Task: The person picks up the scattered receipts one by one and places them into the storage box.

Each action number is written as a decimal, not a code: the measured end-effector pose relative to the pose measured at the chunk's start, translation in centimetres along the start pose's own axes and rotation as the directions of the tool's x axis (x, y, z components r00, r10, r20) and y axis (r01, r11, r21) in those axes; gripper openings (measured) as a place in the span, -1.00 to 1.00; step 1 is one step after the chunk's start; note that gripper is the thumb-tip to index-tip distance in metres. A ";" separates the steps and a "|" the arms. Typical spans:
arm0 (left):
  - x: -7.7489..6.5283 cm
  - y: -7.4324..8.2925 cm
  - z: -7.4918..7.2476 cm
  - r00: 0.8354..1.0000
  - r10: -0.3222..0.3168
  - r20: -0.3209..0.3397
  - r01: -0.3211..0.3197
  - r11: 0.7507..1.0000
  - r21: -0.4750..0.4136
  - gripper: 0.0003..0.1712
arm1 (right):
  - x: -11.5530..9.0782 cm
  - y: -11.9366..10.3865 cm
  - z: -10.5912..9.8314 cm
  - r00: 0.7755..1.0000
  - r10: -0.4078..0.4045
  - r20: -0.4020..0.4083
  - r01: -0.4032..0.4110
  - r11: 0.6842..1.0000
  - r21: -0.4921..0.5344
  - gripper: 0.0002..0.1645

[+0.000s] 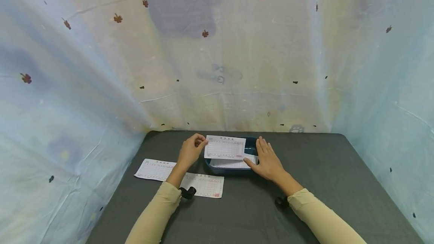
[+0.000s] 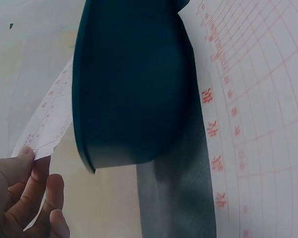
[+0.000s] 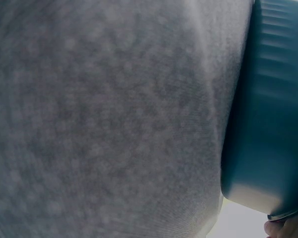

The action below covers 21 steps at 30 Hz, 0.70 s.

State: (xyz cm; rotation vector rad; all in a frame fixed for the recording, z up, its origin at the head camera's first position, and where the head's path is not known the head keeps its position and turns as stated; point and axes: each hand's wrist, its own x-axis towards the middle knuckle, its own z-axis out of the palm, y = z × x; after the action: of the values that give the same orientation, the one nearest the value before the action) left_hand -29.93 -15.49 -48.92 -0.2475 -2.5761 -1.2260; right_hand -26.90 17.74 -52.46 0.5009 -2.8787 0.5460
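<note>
My left hand (image 1: 190,153) pinches a printed form slip (image 1: 225,147) by its left edge, thumb against fingertip. The slip is held over a dark blue rectangular container (image 1: 251,146). In the left wrist view the slip (image 2: 52,111) slants beside the container's wall (image 2: 134,89). Inside the container lies more printed paper (image 1: 230,163). My right hand (image 1: 268,161) rests along the container's right end, fingers straight, thumb reaching over the front rim by the paper. Only a bit of its fingertips (image 3: 280,229) shows in the right wrist view, at the rim.
Two more printed forms lie on the dark grey table (image 1: 305,183): one form (image 1: 154,169) left of my left forearm, the other form (image 1: 205,185) in front of the container. A patterned curtain (image 1: 237,67) hangs behind and at both sides. Each wrist wears a black camera (image 1: 188,192).
</note>
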 end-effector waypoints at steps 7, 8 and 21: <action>-0.2 0.4 1.3 1.000 0.001 0.023 -0.002 1.000 0.020 -0.82 | 0.0 0.1 0.1 1.000 0.003 0.004 -0.003 1.000 -0.002 0.32; -0.2 0.4 1.5 1.000 0.001 0.027 -0.002 1.000 0.021 -0.82 | 0.1 0.1 0.1 1.000 0.002 0.005 -0.002 1.000 -0.001 0.32; -0.6 1.4 3.3 0.997 0.023 0.077 -0.031 0.995 0.094 -0.83 | 0.2 0.3 0.3 1.000 0.017 0.022 -0.017 1.000 -0.001 0.34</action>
State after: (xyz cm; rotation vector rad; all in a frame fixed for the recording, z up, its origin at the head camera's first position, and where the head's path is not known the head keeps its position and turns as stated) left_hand -29.52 -12.08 -50.13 -0.3136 -2.6782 -1.1012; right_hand -27.18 17.83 -52.76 0.4863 -2.9060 0.5455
